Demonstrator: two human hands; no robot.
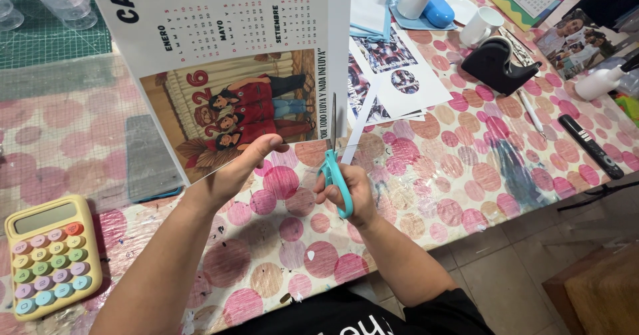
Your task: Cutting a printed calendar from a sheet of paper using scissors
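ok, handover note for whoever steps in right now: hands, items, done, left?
Left hand: pinches the lower edge of the large laminated calendar sheet with photo, holding it raised over the pink dotted table cover.
Right hand: grips the teal-handled scissors, blades pointing up along the sheet's right edge.
Done: a narrow white strip hangs free beside the blades.
Left: the rest of that right edge, above the blades, looks uncut.
Pastel-keyed yellow calculator lies at the table's near left.

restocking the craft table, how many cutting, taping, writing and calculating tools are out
scissors, held in the right hand: 1
tape dispenser, black: 1
pens or markers, one white, one black: 2
calculator, yellow with pastel keys: 1
Total: 5
The left hand holds the calendar sheet.
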